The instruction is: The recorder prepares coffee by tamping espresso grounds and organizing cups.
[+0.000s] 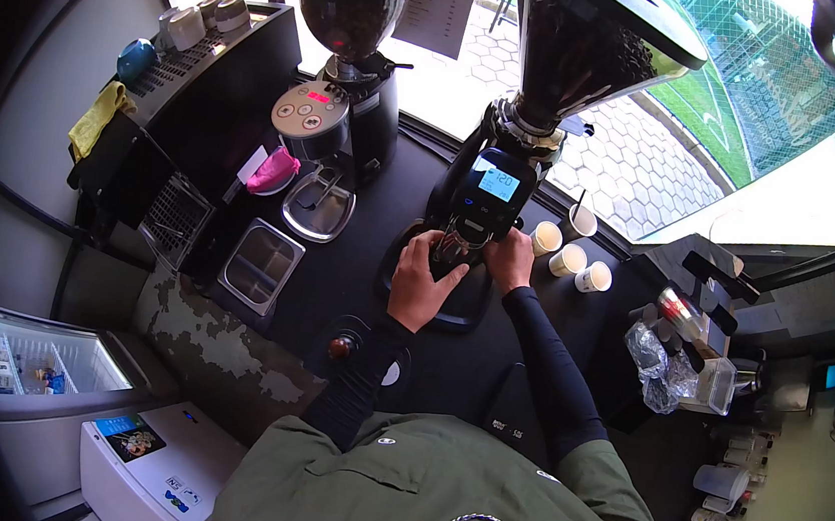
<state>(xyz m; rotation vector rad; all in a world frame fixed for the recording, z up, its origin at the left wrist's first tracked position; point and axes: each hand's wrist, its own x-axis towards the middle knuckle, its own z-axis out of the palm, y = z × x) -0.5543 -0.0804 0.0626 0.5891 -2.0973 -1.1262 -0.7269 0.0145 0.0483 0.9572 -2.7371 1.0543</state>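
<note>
A black coffee grinder (pixel 495 193) with a lit display stands before me, its large clear hopper (pixel 580 58) partly filled with dark beans. Under its spout, my left hand (pixel 419 283) curls around a dark container (pixel 450 255), thumb on the right side and fingers on the left. The exact kind of container is hard to make out. My right hand (pixel 511 260) is closed against the right side of the grinder, just below the display housing. Its fingertips are hidden, so what it grips cannot be seen. Below both hands lies the grinder's black base tray (pixel 463 316).
Several paper cups (pixel 568 260) stand right of the grinder. A second grinder (pixel 342 102), a steel container (pixel 261 266) and a pink cloth (pixel 275 170) are left. Farther left is an espresso machine (pixel 201 81). A tamper (pixel 340 346) lies near my left forearm.
</note>
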